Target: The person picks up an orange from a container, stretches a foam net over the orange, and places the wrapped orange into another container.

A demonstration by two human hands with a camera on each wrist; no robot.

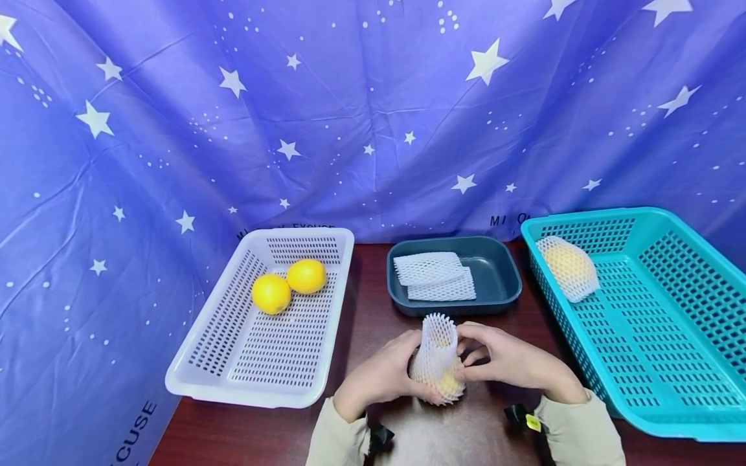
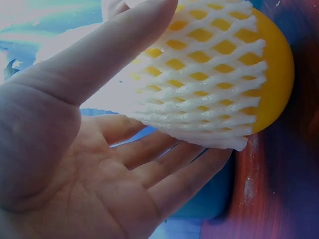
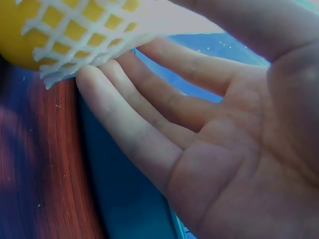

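In the head view, a white foam net point(image 1: 437, 353) stands upright in front of the dark tray, pulled over a round yellow fruit point(image 2: 280, 69). The fruit's lower end bulges bare from the net in the left wrist view, close over the table. My left hand point(image 1: 387, 369) holds the netted fruit from the left, thumb across the near side and fingers behind. From the right, my right hand point(image 1: 504, 359) grips the net between thumb and fingers; its fingertips point(image 3: 92, 82) lie at the net's lower edge in the right wrist view. The net's top gapes open above the fruit.
On the left, a white basket point(image 1: 335, 317) holds two yellow fruits point(image 1: 271, 294). A dark tray point(image 1: 495, 278) behind my hands contains flat foam nets point(image 1: 428, 266). The teal basket point(image 1: 632, 336) at right holds a netted yellow fruit point(image 1: 568, 267). A starry blue curtain point(image 1: 373, 116) hangs behind.
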